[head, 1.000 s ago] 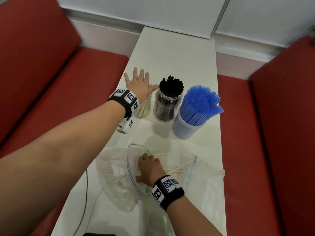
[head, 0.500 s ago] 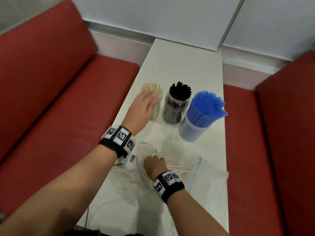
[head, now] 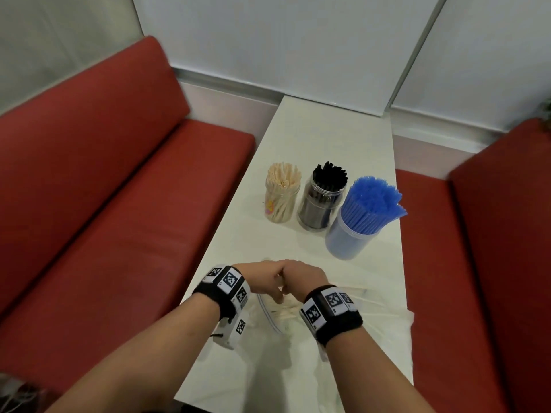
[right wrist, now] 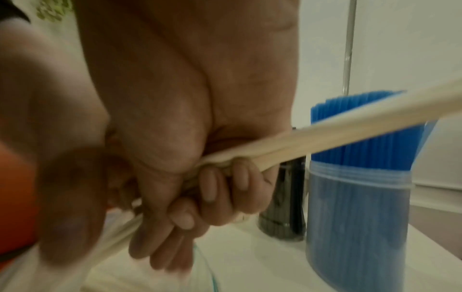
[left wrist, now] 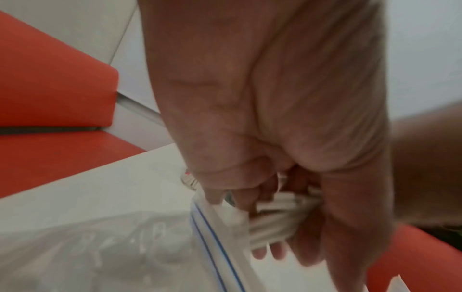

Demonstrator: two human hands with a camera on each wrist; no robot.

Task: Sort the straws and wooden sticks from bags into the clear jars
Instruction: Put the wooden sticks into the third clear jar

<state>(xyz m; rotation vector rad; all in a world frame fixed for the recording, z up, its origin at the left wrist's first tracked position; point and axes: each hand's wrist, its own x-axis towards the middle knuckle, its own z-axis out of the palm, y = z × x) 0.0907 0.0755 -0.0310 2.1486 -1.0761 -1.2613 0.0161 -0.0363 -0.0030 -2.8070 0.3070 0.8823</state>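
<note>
now | both hands grip wooden sticks [right wrist: 312, 138] | over bag [left wrist: 215, 233]

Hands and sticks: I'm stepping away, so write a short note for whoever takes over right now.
Right hand grips a bundle of wooden sticks over the open bag.
Left hand holds the same bundle's other end.
The jars stand beyond in a row: stick jar, black-straw jar, blue-straw jar.
Done: all three jars hold their kind.
Left: carry this bundle to the stick jar. More sticks seem to lie in the bag.

Red benches [head: 125, 186] flanking white table [head: 328, 138]
</note>
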